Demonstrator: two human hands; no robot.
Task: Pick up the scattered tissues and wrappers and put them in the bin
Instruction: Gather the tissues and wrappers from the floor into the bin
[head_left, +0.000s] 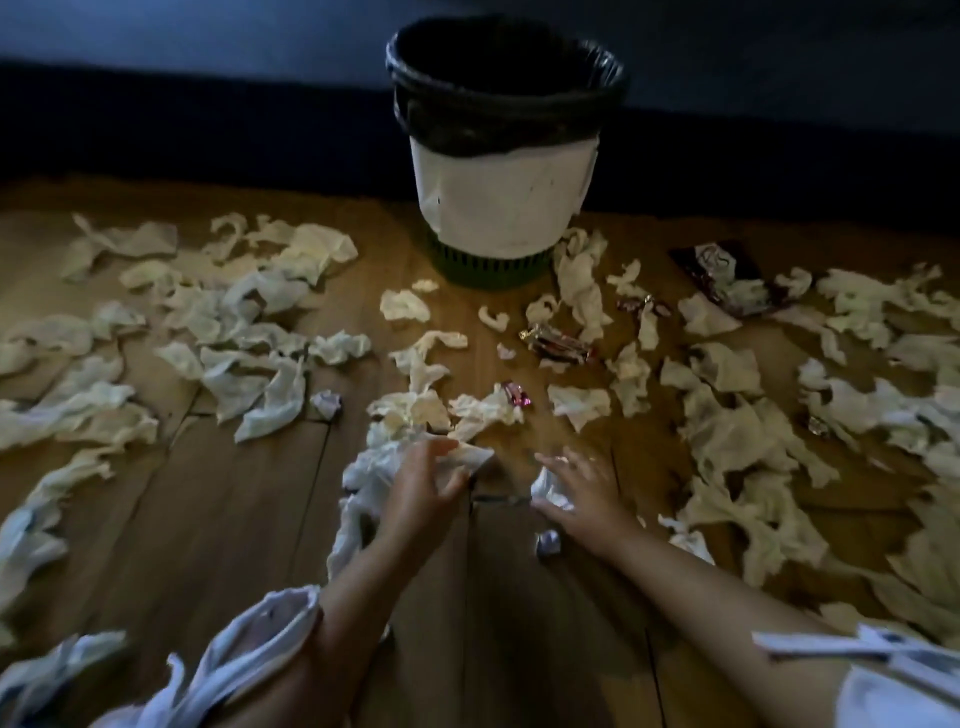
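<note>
Dim room, wooden plank floor (249, 519) littered edge to edge with crumpled tissues. Bin (501, 150) stands upright at the far middle, against a dark wall base; black liner folded over its rim, white band round the body, green slatted foot touching the floor. Left hand (421, 491) low over the boards, fingers curled round a white tissue wad (467, 457) that pokes out past the fingertips; more white tissue bunches just behind the wrist. Right hand (582, 493) beside it, fingers spread and only half bent, palm down over a small white tissue (550, 491); thumb touches its near edge, grip not complete. A tiny crumpled ball (548, 543) lies just beside that wrist. Between the two hands a bare strip of floor runs forward, broken by a loose cluster of tissues and a pink wrapper (517, 394), then a shiny foil wrapper (556, 344) nearer the bin. A larger dark wrapper (727, 278) lies flat to the right of the bin, tissues overlapping its near edge. Thick drift of tissues on the left (249, 332), another on the right (743, 441), both reaching the picture borders. Clearest room: the boards below and between the forearms, and a narrow patch straight in front of the bin's foot. White sleeves (260, 634) pushed up at both elbows
</note>
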